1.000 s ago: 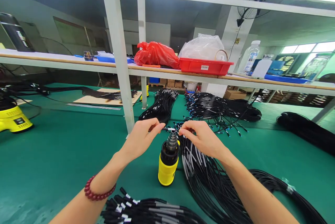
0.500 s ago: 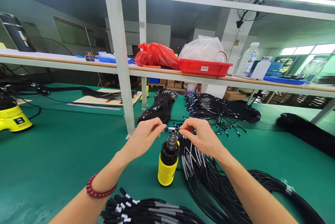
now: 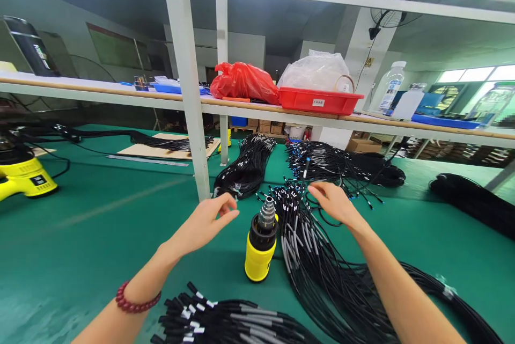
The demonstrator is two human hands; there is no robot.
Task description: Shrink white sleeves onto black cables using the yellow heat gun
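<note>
My left hand point(image 3: 213, 220) hovers left of a yellow and black heat gun point(image 3: 260, 250), thumb and fingers apart, holding nothing. The heat gun stands upright with its ridged metal nozzle pointing up. My right hand point(image 3: 332, 202) is to the right, above a bundle of black cables point(image 3: 309, 247) with grey sleeves and white labels. At its fingertips a thin black cable point(image 3: 306, 168) with a blue tip sticks up; the grip itself is partly hidden. More black cables point(image 3: 225, 320) with white-banded ends lie at the front edge of my view.
Behind, a cable pile with blue tips point(image 3: 322, 161) and another black bundle point(image 3: 249, 164) lie on the green table point(image 3: 120, 236). A shelf post point(image 3: 191, 118) rises behind my left hand. The shelf carries a red tray point(image 3: 322, 101). A second heat gun point(image 3: 30, 175) stands far left.
Both hands held a cable across the heat gun's nozzle before. My left hand has let go and drawn back left. My right hand has moved right with the cable, away from the nozzle.
</note>
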